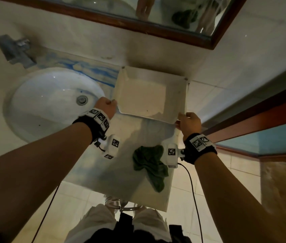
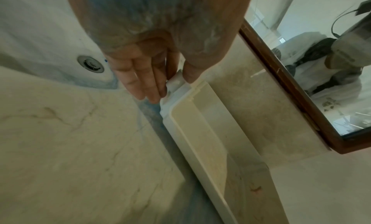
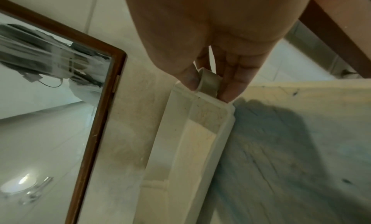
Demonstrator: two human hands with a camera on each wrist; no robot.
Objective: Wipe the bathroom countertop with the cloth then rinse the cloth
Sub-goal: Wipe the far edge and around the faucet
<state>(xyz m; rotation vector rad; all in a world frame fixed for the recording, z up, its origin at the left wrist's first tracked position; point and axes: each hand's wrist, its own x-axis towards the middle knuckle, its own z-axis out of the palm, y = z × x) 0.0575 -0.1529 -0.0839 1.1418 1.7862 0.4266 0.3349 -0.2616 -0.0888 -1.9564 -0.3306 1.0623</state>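
Hands: left hand (image 1: 105, 107) and right hand (image 1: 189, 122) each pinch a tab of the tray (image 1: 173, 95).
Cloth: green cloth (image 1: 149, 163) lies crumpled on the counter (image 1: 103, 172), nearer the person than the tray.
Handling: soft, light, probably limp; grab a bunched fold.
Hidden: counter beneath the tray; blue smears right of the sink (image 1: 33, 102) are blurred.

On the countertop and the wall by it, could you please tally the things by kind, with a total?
Cloth, dark green: 1
Tray, white, held by left hand and right hand: 1
Sink basin: 1
Tap: 1
Mirror: 1
Total: 5
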